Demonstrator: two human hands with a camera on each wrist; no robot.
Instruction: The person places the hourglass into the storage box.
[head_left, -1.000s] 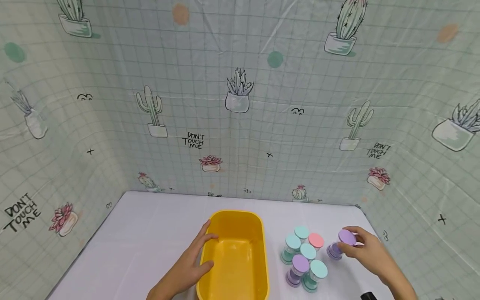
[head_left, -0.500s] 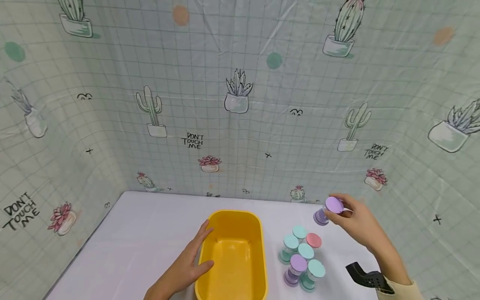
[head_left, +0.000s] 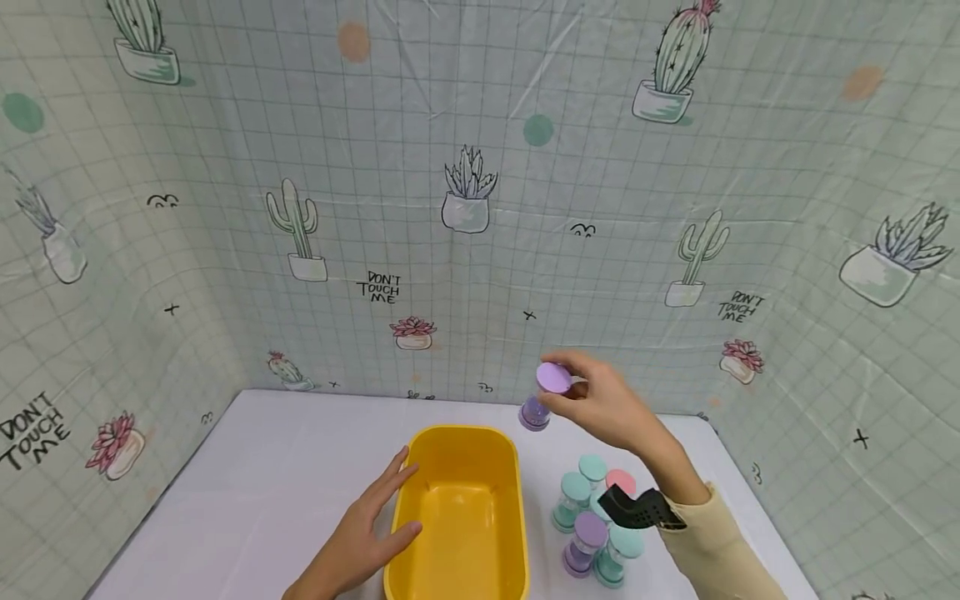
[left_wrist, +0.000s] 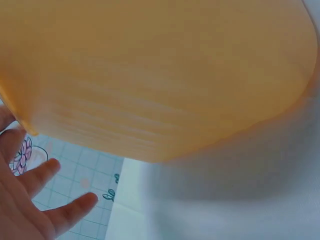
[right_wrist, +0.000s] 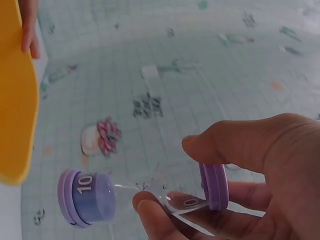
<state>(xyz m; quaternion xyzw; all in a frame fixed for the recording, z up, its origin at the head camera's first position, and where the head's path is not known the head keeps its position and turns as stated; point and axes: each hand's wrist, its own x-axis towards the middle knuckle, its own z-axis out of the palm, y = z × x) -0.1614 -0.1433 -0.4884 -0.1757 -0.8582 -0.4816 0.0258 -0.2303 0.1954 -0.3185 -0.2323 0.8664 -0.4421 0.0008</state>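
Note:
Between thumb and fingers, my right hand [head_left: 600, 402] holds a purple-capped sand timer [head_left: 553, 377] by its upper end. It is raised at the back of the table, just right of a yellow plastic bin [head_left: 522, 508]. The right wrist view shows purple sand in the timer's far bulb [right_wrist: 104, 197], with a "10" printed there. My left hand [head_left: 360, 533] rests at the bin's left rim, its fingers fairly straight and spread. Seen from the left wrist, two fingertips [left_wrist: 82, 201] stand apart from the bin's outer wall [left_wrist: 150, 90]. The bin's visible inside holds nothing.
Right of the bin stands a cluster of upright sand timers: several teal ones [head_left: 575, 486], a purple one [head_left: 590, 530] and a pink one [head_left: 620, 481]. My right forearm and a black wrist strap [head_left: 641, 508] partly cover them. A patterned curtain [head_left: 465, 275] rises behind the white table [head_left: 300, 450].
My right hand has lifted the purple sand timer from the table's right side and carried it leftward toward the bin. The left hand has stayed at the bin's rim.

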